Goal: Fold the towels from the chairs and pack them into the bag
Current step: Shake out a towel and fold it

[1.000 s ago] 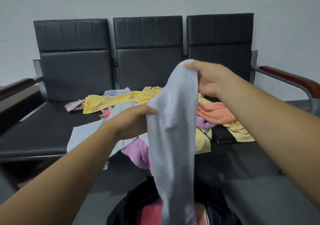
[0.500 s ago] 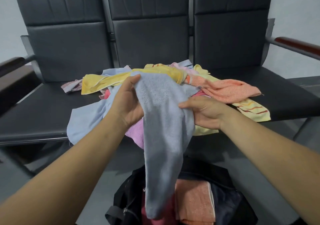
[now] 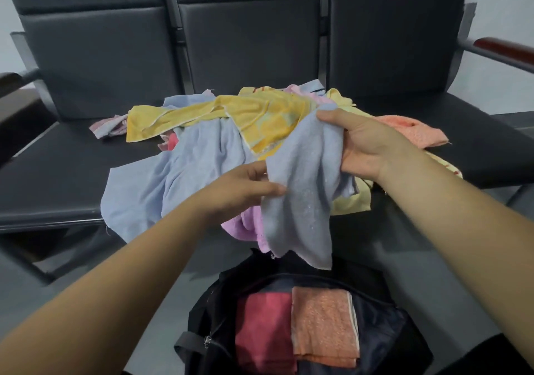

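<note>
**Above the black fabric bag point(image 3: 202, 331), a pale blue terry towel point(image 3: 300, 189) is held mid-fold**

Between the two hands the towel is held in the air, bunched, in front of the chair seats and over the far side of the bag's open mouth. Its upper end is gripped by the right hand point(image 3: 367, 146), whose fingers are curled round the gathered cloth. Its left edge, lower down, is pinched by the left hand point(image 3: 239, 189) between thumb and fingers.

The long axis runs from the right hand downward, so the free lower end hangs just above the bag's far rim. The left hand is judged the nearer to that loose end, and the next fold is likely to depend on that end being lifted toward the right hand.

Inside the bag a folded red towel point(image 3: 263, 325) and a folded orange towel point(image 3: 323, 325) are laid side by side. Behind, a yellow towel point(image 3: 260, 114) is spread over a heap of unfolded ones on the black padded chairs point(image 3: 72, 172). No label or writing can be read.
</note>
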Available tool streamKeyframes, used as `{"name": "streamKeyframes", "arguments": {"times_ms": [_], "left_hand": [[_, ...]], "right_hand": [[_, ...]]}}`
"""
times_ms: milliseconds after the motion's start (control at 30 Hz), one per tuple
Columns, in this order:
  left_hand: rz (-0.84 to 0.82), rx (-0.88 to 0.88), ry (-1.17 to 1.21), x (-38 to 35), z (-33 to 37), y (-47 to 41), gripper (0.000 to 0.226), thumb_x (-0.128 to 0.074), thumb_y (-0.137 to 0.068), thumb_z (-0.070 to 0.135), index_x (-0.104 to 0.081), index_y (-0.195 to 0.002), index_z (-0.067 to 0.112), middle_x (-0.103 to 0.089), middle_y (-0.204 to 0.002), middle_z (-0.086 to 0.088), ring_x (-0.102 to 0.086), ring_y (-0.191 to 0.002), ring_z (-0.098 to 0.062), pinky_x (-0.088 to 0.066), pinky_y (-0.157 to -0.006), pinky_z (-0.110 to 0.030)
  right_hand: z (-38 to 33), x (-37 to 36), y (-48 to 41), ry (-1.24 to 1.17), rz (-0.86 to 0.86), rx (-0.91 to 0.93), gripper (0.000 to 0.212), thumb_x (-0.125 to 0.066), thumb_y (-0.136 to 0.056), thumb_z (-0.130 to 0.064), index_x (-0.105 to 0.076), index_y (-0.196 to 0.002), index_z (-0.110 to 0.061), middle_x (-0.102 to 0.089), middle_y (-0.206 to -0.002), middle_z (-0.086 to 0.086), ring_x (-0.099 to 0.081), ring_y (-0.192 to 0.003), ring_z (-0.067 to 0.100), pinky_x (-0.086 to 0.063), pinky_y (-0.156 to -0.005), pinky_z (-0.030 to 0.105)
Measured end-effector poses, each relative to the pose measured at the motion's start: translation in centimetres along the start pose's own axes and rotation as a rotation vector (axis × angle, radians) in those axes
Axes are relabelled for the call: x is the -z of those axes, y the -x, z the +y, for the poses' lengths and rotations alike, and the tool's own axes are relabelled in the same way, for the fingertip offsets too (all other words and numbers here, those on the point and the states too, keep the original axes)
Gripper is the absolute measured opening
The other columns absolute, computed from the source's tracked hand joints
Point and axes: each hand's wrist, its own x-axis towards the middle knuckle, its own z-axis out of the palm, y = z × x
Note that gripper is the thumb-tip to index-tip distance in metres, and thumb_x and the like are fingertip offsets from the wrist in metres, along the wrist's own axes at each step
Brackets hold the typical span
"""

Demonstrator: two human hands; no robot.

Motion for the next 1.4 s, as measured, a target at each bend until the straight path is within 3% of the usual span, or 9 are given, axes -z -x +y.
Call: {"name": "streamKeyframes", "arguments": {"times_ms": [167, 300, 400, 567, 700, 800, 967, 1167, 1400], "left_hand": [[0.001, -0.026, 0.567, -1.2, 1.5, 0.0, 0.041, -0.06, -0.09, 0.007, -0.062, -0.13, 0.002, -0.068, -0.125, -0.016, -0.067, -0.115, -0.029, -0.056, -0.098, -0.039], [0.051, -0.006, 0.83, -0.9, 2.7, 0.1, 0.057, -0.063, -0.088, 0.013, -0.052, -0.141, -0.006, -0.062, -0.136, -0.02, -0.058, -0.131, -0.032, -0.05, -0.106, -0.043], [0.027, -0.014, 0.805, -0.8, 3.2, 0.5, 0.061, -0.061, -0.091, 0.016, -0.045, -0.145, -0.007, -0.053, -0.146, -0.024, -0.053, -0.136, -0.035, -0.047, -0.109, -0.046], [0.085, -0.134, 0.612, 0.5, 3.2, 1.1, 0.06, -0.06, -0.093, 0.0, -0.042, -0.15, 0.002, -0.055, -0.146, -0.018, -0.057, -0.132, -0.032, -0.051, -0.106, -0.044], [0.171, 0.085, 0.234, 1.5, 3.2, 1.8, 0.04, -0.066, -0.085, 0.006, -0.064, -0.123, -0.005, -0.074, -0.114, -0.015, -0.073, -0.102, -0.025, -0.061, -0.079, -0.029], [0.192, 0.167, 0.09, 1.7, 2.7, 2.1, 0.039, -0.072, -0.081, 0.02, -0.071, -0.113, -0.003, -0.075, -0.111, -0.015, -0.073, -0.103, -0.026, -0.061, -0.081, -0.03], [0.252, 0.106, 0.529, 0.7, 3.7, 2.1, 0.029, -0.06, -0.098, 0.022, -0.07, -0.12, 0.006, -0.073, -0.122, -0.009, -0.07, -0.115, -0.021, -0.055, -0.095, -0.038], [0.22, -0.003, 0.654, 0.4, 4.6, 2.2, 0.028, -0.061, -0.092, 0.012, -0.068, -0.118, 0.004, -0.074, -0.114, -0.01, -0.074, -0.099, -0.02, -0.061, -0.086, -0.032], [0.376, -0.09, 0.018, 2.4, 4.0, 2.3, 0.029, -0.066, -0.093, 0.017, -0.071, -0.116, 0.001, -0.077, -0.103, -0.012, -0.074, -0.091, -0.022, -0.061, -0.082, -0.033]], "right_hand": [[-0.2, 1.5, 0.0, -0.018, -0.122, 0.002, 0.052, -0.064, -0.095, -0.024, -0.055, -0.143, -0.006, -0.067, -0.133, 0.015, -0.069, -0.118, 0.028, -0.061, -0.088, 0.04], [2.1, 2.5, 0.1, 0.18, -0.355, -0.187, 0.07, -0.088, -0.074, -0.036, -0.065, -0.136, -0.011, -0.064, -0.137, 0.012, -0.059, -0.129, 0.033, -0.052, -0.104, 0.053], [3.3, 2.6, -0.2, 0.24, -0.387, -0.167, 0.045, -0.089, -0.072, -0.029, -0.076, -0.114, -0.017, -0.071, -0.115, 0.007, -0.064, -0.113, 0.029, -0.055, -0.099, 0.05], [2.2, 1.9, -0.6, 0.036, -0.252, 0.002, 0.056, -0.063, -0.097, -0.018, -0.048, -0.149, -0.002, -0.057, -0.145, 0.019, -0.058, -0.129, 0.032, -0.05, -0.107, 0.05], [1.3, 1.5, -0.3, 0.073, -0.171, 0.099, 0.047, -0.066, -0.097, -0.014, -0.058, -0.142, -0.004, -0.064, -0.138, 0.015, -0.063, -0.128, 0.03, -0.052, -0.107, 0.046], [1.0, 0.8, -0.1, 0.108, -0.141, 0.109, 0.047, -0.069, -0.093, -0.01, -0.06, -0.139, -0.003, -0.066, -0.135, 0.016, -0.065, -0.124, 0.029, -0.053, -0.105, 0.045], [0.5, 0.7, 0.2, -0.09, -0.224, 0.11, 0.059, -0.066, -0.1, -0.02, -0.045, -0.154, -0.015, -0.062, -0.143, 0.013, -0.058, -0.134, 0.026, -0.048, -0.111, 0.039], [2.2, 1.4, 0.6, 0.382, -0.189, 0.003, 0.043, -0.073, -0.081, -0.018, -0.068, -0.122, -0.006, -0.073, -0.11, 0.007, -0.068, -0.103, 0.026, -0.055, -0.096, 0.047], [0.5, 3.0, -1.0, 0.111, -0.133, 0.132, 0.054, -0.071, -0.091, -0.011, -0.056, -0.143, -0.005, -0.062, -0.14, 0.018, -0.06, -0.131, 0.032, -0.047, -0.112, 0.048]]}}
